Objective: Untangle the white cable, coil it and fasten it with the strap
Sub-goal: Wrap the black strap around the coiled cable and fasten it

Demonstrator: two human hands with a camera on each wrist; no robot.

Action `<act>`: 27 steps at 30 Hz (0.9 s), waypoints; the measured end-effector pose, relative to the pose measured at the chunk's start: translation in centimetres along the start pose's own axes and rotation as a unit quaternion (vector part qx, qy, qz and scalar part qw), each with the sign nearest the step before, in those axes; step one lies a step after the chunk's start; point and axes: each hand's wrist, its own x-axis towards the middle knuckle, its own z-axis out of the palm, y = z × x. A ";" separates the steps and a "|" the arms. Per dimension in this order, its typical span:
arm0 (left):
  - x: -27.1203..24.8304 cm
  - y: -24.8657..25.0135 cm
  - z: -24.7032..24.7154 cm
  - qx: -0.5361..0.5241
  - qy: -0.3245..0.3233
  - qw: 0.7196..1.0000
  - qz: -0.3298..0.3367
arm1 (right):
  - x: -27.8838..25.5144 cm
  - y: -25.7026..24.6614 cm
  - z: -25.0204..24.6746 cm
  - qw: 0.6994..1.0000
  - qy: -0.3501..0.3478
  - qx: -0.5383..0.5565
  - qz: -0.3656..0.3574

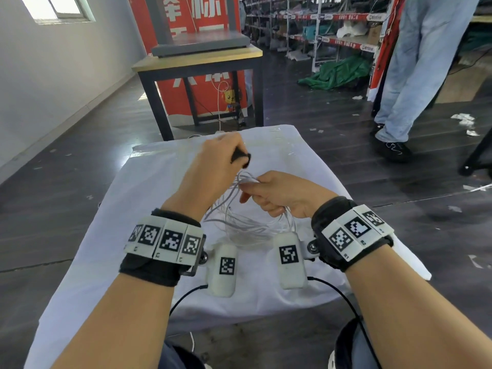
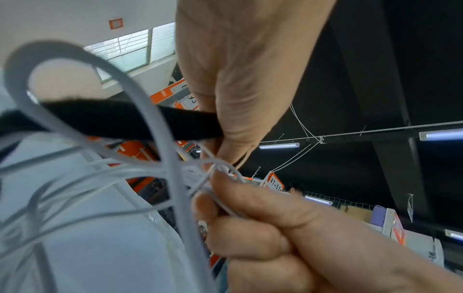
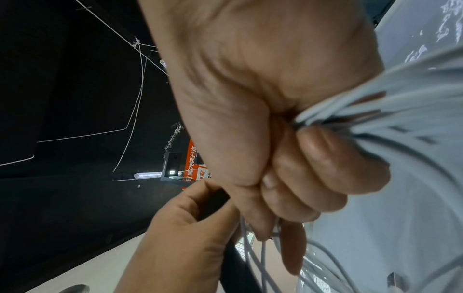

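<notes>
The white cable (image 1: 247, 225) hangs in several loose loops above the white cloth (image 1: 111, 209) on the table. My right hand (image 1: 277, 194) grips the bunched loops near their top, fingers curled round them (image 3: 310, 168). My left hand (image 1: 213, 166) is raised just left of it and pinches the black strap (image 1: 241, 157). In the left wrist view the strap (image 2: 125, 121) runs flat from the left hand (image 2: 240, 89) across the cable loops (image 2: 160, 138), with the right hand (image 2: 288, 228) below. The right wrist view shows the cable bundle (image 3: 375, 107) leaving my fist.
A dark-framed table (image 1: 199, 62) with a grey slab stands beyond the cloth, before a red banner (image 1: 186, 20). A person in blue jeans (image 1: 415, 65) stands at the right by shelving (image 1: 319, 27). Green fabric (image 1: 335, 73) and paper scraps lie on the dark floor.
</notes>
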 end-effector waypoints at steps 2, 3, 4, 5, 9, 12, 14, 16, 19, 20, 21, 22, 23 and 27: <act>-0.1 -0.2 0.5 0.010 -0.070 0.997 0.008 | -0.1 0.0 0.0 1.000 -0.012 -0.019 0.004; -0.2 -0.3 0.5 0.006 -0.089 0.996 0.002 | -0.1 0.0 0.0 1.000 -0.015 -0.025 0.005; -0.2 -0.4 0.3 0.002 -0.102 0.995 -0.005 | -0.2 0.0 0.0 0.999 -0.017 -0.029 0.005; -0.1 -0.5 0.1 -0.003 -0.108 0.994 -0.010 | -0.2 0.0 0.0 0.999 -0.016 -0.031 0.004; -0.1 0.0 -0.2 -0.022 -0.118 0.993 0.001 | -0.2 -0.3 0.2 0.999 -0.013 -0.050 0.000; -0.4 0.3 0.2 -0.035 -0.193 0.981 -0.009 | -0.4 -0.4 0.3 0.999 -0.016 -0.049 -0.001; -0.6 0.0 0.3 -0.039 -0.221 0.974 -0.024 | -0.5 -0.4 0.2 0.999 -0.010 -0.041 -0.007; -0.6 -0.2 0.4 -0.033 -0.229 0.973 -0.023 | -0.4 -0.3 0.1 1.000 0.007 -0.026 -0.010; -0.6 -0.2 0.6 -0.028 -0.236 0.971 -0.019 | -0.1 -0.2 -0.1 0.999 0.032 -0.001 -0.007; -0.6 -0.3 0.6 -0.028 -0.236 0.971 -0.019 | 0.0 -0.2 -0.1 0.999 0.035 0.007 -0.006; -0.5 -0.5 0.6 -0.030 -0.234 0.972 -0.021 | 0.1 -0.1 -0.2 0.999 0.035 0.016 -0.008; -0.5 -0.7 0.6 -0.034 -0.231 0.972 -0.023 | 0.1 0.0 -0.3 0.999 0.031 0.026 -0.011; -0.5 -0.9 0.5 -0.037 -0.229 0.972 -0.026 | 0.2 0.1 -0.4 0.999 0.025 0.038 -0.016; -0.5 -1.7 0.3 -0.040 -0.224 0.973 -0.039 | 0.3 0.5 -1.1 0.995 0.002 0.087 -0.055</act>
